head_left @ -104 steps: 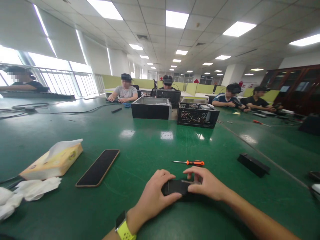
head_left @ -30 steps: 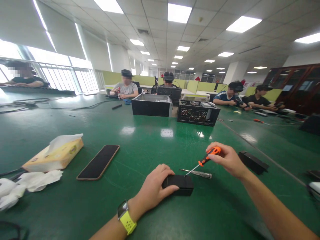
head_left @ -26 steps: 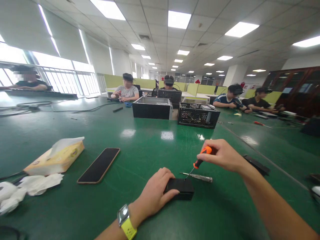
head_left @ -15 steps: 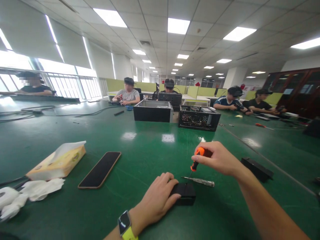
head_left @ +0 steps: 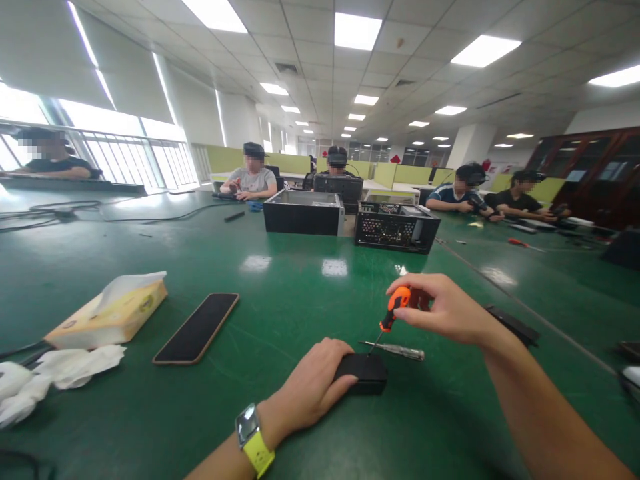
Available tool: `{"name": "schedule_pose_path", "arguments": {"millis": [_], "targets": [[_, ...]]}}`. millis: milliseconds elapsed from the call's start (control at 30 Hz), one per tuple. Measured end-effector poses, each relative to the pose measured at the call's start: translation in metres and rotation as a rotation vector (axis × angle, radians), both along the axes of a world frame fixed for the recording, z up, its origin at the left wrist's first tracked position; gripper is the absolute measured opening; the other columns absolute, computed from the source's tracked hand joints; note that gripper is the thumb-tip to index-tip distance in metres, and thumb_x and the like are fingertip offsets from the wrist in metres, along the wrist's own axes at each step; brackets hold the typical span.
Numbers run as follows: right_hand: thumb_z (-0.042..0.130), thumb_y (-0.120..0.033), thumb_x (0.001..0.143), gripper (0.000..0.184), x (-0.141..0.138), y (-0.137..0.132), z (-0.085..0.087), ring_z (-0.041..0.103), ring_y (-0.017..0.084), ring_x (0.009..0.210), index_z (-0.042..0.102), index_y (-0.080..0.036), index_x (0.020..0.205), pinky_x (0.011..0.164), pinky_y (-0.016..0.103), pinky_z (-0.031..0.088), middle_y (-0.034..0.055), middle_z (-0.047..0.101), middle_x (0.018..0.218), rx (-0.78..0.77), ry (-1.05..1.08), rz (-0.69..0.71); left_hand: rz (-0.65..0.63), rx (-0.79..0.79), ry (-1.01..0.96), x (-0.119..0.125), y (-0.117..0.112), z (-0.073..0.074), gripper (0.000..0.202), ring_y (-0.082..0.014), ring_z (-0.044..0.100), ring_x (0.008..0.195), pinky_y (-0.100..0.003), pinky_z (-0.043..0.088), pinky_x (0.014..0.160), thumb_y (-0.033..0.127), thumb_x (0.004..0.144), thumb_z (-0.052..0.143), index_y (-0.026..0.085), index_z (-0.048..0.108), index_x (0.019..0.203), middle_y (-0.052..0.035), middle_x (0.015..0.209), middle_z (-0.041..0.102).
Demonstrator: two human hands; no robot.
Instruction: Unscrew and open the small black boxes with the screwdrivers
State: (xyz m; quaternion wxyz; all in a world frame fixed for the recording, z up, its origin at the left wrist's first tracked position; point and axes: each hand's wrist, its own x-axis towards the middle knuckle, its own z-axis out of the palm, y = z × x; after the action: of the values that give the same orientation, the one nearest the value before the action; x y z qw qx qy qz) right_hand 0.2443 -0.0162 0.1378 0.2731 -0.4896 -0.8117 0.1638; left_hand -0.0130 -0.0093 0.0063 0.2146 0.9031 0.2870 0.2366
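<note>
My left hand point(head_left: 320, 380) is closed around the left end of a small black box point(head_left: 370, 375) lying on the green table. In my right hand point(head_left: 440, 310) is an orange-and-black screwdriver point(head_left: 393, 309), gripped by its handle between thumb and fingers. The screwdriver leans to the right, and its tip meets the top of the box near the far edge. Just behind the box, a thin screwdriver with a clear handle point(head_left: 403, 351) lies on the table. Exactly what the tip touches is too small to make out.
A phone point(head_left: 197, 329) and a tissue pack point(head_left: 110, 313) with crumpled tissues point(head_left: 75, 367) lie at left. Ahead stand a black case point(head_left: 303, 217) and an open computer chassis point(head_left: 396, 227). A black part point(head_left: 515, 325) lies beyond my right wrist. Several people sit around the table.
The orange screwdriver has tilted further to the right, and my right fingers have shifted on its handle. My left hand still holds the box. The whole view has moved slightly.
</note>
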Motion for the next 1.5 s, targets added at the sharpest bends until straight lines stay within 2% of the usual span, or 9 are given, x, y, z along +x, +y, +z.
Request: {"name": "schedule_pose_path", "arguments": {"millis": [167, 733, 933, 1000, 1167, 1300, 1367, 1433, 1500], "targets": [[0.068, -0.034, 0.079, 0.018, -0.003, 0.0, 0.0, 0.048, 0.011, 0.058, 0.064, -0.017, 0.077, 0.054, 0.023, 0.036, -0.0015, 0.059, 0.066, 0.039, -0.018, -0.042, 0.044, -0.02, -0.009, -0.001, 0.001, -0.003, 0.026, -0.0246, 0.054, 0.099, -0.04, 0.046, 0.09, 0.032, 0.097, 0.05, 0.019, 0.049, 0.119, -0.0097, 0.112, 0.059], [0.068, -0.047, 0.079, 0.033, -0.001, 0.001, 0.001, 0.041, 0.01, 0.052, 0.06, -0.017, 0.069, 0.048, 0.022, 0.031, -0.0033, 0.051, 0.058, 0.04, -0.013, -0.093, 0.01, -0.152, -0.158, 0.001, 0.001, -0.002, 0.026, -0.0234, 0.054, 0.103, -0.037, 0.044, 0.095, 0.03, 0.093, 0.057, 0.021, 0.053, 0.117, -0.0078, 0.114, 0.058], [0.065, -0.025, 0.077, 0.016, 0.0, -0.005, 0.007, 0.055, 0.013, 0.064, 0.069, -0.018, 0.091, 0.056, 0.022, 0.041, 0.0018, 0.066, 0.079, 0.043, -0.005, 0.068, 0.013, -0.176, -0.194, 0.001, 0.001, -0.004, 0.026, -0.0228, 0.055, 0.104, -0.036, 0.044, 0.096, 0.031, 0.094, 0.056, 0.021, 0.053, 0.117, -0.0077, 0.114, 0.059], [0.066, -0.028, 0.077, 0.011, -0.001, -0.005, 0.005, 0.052, 0.012, 0.06, 0.068, -0.018, 0.082, 0.054, 0.022, 0.038, 0.0005, 0.064, 0.072, 0.069, -0.027, 0.038, 0.01, -0.182, -0.197, 0.001, 0.001, -0.004, 0.025, -0.0224, 0.055, 0.104, -0.036, 0.044, 0.095, 0.031, 0.094, 0.055, 0.021, 0.054, 0.117, -0.0074, 0.114, 0.059], [0.068, -0.053, 0.077, 0.052, -0.006, 0.001, -0.004, 0.032, 0.009, 0.049, 0.043, -0.018, 0.048, 0.047, 0.024, 0.024, -0.0048, 0.038, 0.047, 0.206, -0.099, -0.183, 0.007, -0.191, -0.183, 0.001, 0.002, -0.005, 0.026, -0.0226, 0.055, 0.103, -0.036, 0.044, 0.093, 0.033, 0.093, 0.057, 0.021, 0.054, 0.116, -0.0072, 0.112, 0.059], [0.065, -0.038, 0.082, 0.022, -0.004, -0.002, 0.002, 0.048, 0.011, 0.058, 0.067, -0.017, 0.079, 0.052, 0.023, 0.036, 0.0001, 0.061, 0.069, 0.067, -0.045, -0.008, 0.006, -0.186, -0.191, 0.001, 0.003, -0.007, 0.026, -0.0222, 0.055, 0.102, -0.036, 0.044, 0.093, 0.034, 0.093, 0.057, 0.021, 0.054, 0.115, -0.007, 0.111, 0.059], [0.063, -0.03, 0.082, 0.022, -0.001, -0.006, 0.006, 0.056, 0.014, 0.069, 0.07, -0.019, 0.1, 0.058, 0.023, 0.041, 0.0034, 0.068, 0.088, 0.019, -0.032, 0.079, 0.013, -0.188, -0.193, 0.001, 0.004, -0.006, 0.026, -0.0221, 0.056, 0.101, -0.035, 0.044, 0.092, 0.034, 0.093, 0.058, 0.021, 0.055, 0.115, -0.0069, 0.11, 0.06], [0.064, -0.031, 0.081, 0.021, 0.0, -0.007, 0.007, 0.056, 0.014, 0.068, 0.071, -0.019, 0.096, 0.057, 0.023, 0.041, 0.0038, 0.068, 0.086, 0.009, -0.028, 0.076, 0.014, -0.191, -0.193, 0.0, 0.005, -0.006, 0.028, -0.0221, 0.056, 0.1, -0.034, 0.044, 0.091, 0.036, 0.091, 0.061, 0.021, 0.056, 0.115, -0.0068, 0.109, 0.06], [0.067, -0.039, 0.079, 0.023, -0.001, -0.006, 0.004, 0.049, 0.012, 0.057, 0.067, -0.017, 0.073, 0.051, 0.023, 0.035, 0.0009, 0.061, 0.066, 0.038, -0.031, -0.02, 0.003, -0.192, -0.196, 0.0, 0.007, -0.005, 0.032, -0.0221, 0.057, 0.099, -0.034, 0.044, 0.09, 0.037, 0.089, 0.065, 0.021, 0.057, 0.114, -0.0063, 0.109, 0.061]]}}
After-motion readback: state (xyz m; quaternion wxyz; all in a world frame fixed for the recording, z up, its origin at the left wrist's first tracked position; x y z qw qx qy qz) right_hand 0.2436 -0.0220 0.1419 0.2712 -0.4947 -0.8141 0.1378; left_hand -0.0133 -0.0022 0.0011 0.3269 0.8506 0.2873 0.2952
